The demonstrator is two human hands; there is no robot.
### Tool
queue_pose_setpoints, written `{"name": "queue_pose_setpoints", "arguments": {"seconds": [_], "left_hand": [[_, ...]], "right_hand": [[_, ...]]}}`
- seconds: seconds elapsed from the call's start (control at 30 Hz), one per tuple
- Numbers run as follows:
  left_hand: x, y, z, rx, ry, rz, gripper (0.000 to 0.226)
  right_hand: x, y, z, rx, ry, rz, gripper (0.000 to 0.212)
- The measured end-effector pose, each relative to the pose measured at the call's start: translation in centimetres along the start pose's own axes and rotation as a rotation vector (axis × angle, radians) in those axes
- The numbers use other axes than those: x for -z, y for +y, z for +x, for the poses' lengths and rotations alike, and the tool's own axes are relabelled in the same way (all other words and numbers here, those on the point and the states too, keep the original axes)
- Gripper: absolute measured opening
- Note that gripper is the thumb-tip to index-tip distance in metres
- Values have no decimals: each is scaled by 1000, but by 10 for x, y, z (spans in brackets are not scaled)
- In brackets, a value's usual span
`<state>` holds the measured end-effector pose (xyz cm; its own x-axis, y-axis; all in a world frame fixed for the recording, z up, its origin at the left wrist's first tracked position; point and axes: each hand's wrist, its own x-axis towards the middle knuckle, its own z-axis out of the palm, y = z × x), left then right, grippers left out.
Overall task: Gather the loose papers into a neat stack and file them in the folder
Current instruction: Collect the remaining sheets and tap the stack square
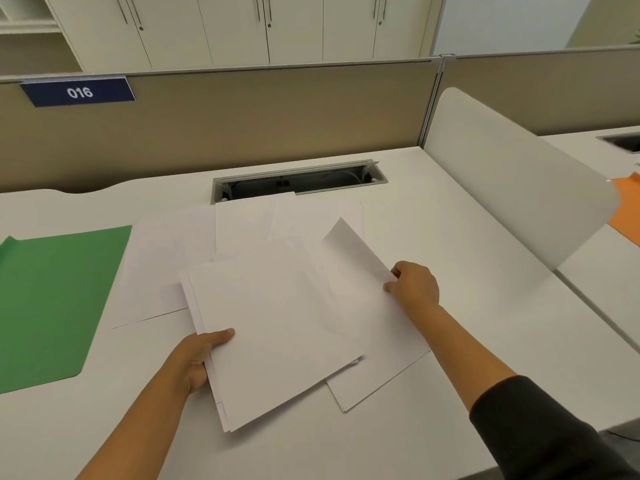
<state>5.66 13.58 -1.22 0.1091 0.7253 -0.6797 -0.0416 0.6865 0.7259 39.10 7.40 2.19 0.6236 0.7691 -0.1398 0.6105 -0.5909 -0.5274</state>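
Note:
Several white sheets lie spread over the middle of the white desk [450, 209]. My left hand [199, 356] grips the left edge of a small stack of papers [273, 327], thumb on top. My right hand [414, 284] pinches the right edge of a single sheet [356, 271] whose far corner is lifted off the pile. More loose papers [166, 258] lie flat behind and to the left. A green folder [52, 299] lies flat at the desk's left side, apart from the papers.
A cable slot [298, 183] is cut into the desk behind the papers. A beige partition with a "016" sign [78, 92] runs along the back. A white divider panel [512, 178] stands at the right, with an orange folder [627, 209] beyond it.

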Motion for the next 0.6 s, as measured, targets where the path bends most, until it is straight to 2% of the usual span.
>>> {"name": "queue_pose_setpoints", "arguments": {"seconds": [0.2,0.43,0.53,0.6], "left_hand": [[1,0,2,5,10,5,11],[-1,0,0,6,23,10,7],[-2,1,-1,6,24,13,6],[-2,1,-1,5,23,8,6]], "right_hand": [[-1,2,-4,23,70,13,28],[-4,3,-4,36,86,-27,15],[-4,3,-2,-1,23,60,7],[-1,4,0,-26,-29,125,20]]}}
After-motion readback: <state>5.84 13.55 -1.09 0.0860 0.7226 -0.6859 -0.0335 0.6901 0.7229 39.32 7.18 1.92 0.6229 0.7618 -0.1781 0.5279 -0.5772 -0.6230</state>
